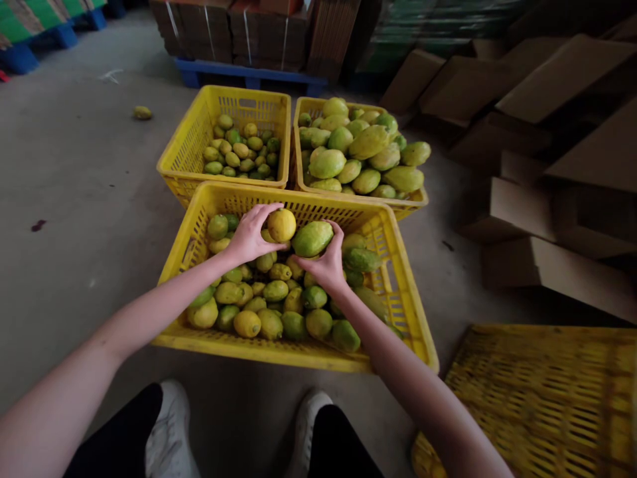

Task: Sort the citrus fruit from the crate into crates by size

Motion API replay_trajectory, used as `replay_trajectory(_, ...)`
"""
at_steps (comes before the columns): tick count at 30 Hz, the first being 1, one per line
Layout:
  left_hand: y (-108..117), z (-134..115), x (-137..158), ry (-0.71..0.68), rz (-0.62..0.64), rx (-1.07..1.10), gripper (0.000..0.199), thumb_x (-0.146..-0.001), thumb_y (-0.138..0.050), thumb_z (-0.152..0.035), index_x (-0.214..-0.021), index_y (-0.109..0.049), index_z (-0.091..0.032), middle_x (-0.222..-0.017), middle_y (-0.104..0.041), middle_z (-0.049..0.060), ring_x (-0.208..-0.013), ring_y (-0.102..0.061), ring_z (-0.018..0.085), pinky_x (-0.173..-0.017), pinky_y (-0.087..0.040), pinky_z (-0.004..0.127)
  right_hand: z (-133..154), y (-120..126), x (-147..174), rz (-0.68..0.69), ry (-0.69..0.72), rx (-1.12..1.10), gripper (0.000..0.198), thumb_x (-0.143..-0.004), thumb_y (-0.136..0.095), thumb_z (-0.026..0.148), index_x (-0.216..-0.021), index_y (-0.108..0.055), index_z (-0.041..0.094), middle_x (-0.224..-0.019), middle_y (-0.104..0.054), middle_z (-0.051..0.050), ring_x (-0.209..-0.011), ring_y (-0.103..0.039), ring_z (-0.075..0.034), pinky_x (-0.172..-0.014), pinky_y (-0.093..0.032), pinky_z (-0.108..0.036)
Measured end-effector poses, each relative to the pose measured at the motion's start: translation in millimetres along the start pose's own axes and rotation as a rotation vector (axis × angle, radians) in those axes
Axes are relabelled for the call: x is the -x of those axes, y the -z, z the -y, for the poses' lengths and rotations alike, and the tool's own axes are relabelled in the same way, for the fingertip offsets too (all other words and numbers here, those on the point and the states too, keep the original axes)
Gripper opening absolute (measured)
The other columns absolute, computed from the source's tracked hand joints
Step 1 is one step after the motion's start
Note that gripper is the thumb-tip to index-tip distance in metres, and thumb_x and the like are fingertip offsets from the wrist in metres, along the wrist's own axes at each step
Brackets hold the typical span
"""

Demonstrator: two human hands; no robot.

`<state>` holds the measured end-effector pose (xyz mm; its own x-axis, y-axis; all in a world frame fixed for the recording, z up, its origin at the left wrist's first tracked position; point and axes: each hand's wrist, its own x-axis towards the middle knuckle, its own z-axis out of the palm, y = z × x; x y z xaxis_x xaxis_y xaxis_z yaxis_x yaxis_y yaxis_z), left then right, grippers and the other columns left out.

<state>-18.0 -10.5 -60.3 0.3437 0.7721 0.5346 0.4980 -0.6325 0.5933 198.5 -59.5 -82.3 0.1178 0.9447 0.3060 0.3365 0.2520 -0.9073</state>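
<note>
My left hand (251, 234) grips a round, yellow, lemon-like fruit (281, 226) between thumb and fingers. Close beside it, my right hand (328, 262) is closed around a larger, oval, yellow-green fruit (312, 239). Both fruits are held above the near yellow plastic crate (293, 357). Many green and yellow fruits, such as a yellow one (247, 324) at the front, lie inside this crate. The hands and forearms hide part of its contents.
Behind stand a left yellow crate (182, 149) with smaller fruits and a right one (297, 153) heaped with larger fruits. One fruit (142, 113) lies on the floor. Cardboard boxes (517, 206) are piled at right, above an upturned-looking yellow crate (542, 398). A blue pallet (251, 74) carries stacked cardboard.
</note>
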Motion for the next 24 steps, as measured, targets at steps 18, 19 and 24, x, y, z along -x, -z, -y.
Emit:
replay_trajectory(18,-12.2,13.8,-2.3,0.08,-0.183,0.224,0.084,-0.065,-0.09,-0.032,-0.129,-0.036,-0.024,-0.127,-0.053,0.012,-0.118,-0.06,0.027,-0.094,-0.056,0.04,5.9,1.9,-4.1,0.093,-0.36,-0.39,0.098,-0.046,-0.093,0.03,-0.13,-0.043,0.034,-0.12,-0.056,-0.001,-0.108,-0.06,-0.025,-0.1,-0.054,-0.047)
replay_trajectory(19,-12.5,14.6,-2.6,0.066,-0.193,0.227,0.084,-0.065,-0.09,-0.032,-0.128,-0.035,-0.024,-0.126,-0.053,0.011,-0.117,-0.06,0.027,-0.096,-0.056,0.042,4.8,1.9,-4.3,0.09,-0.348,-0.378,0.097,-0.046,-0.093,0.03,-0.13,-0.043,0.034,-0.122,-0.055,-0.002,-0.109,-0.059,-0.026,-0.1,-0.054,-0.047)
replay_trajectory(24,-15.7,19.5,-2.7,0.028,-0.21,0.245,0.082,-0.064,-0.09,-0.027,-0.124,-0.034,-0.025,-0.123,-0.051,0.01,-0.116,-0.059,0.026,-0.106,-0.049,0.048,1.5,-0.4,-4.3,0.117,-0.32,-0.372,0.097,-0.047,-0.09,0.029,-0.132,-0.043,0.035,-0.127,-0.052,-0.003,-0.114,-0.058,-0.028,-0.101,-0.053,-0.049)
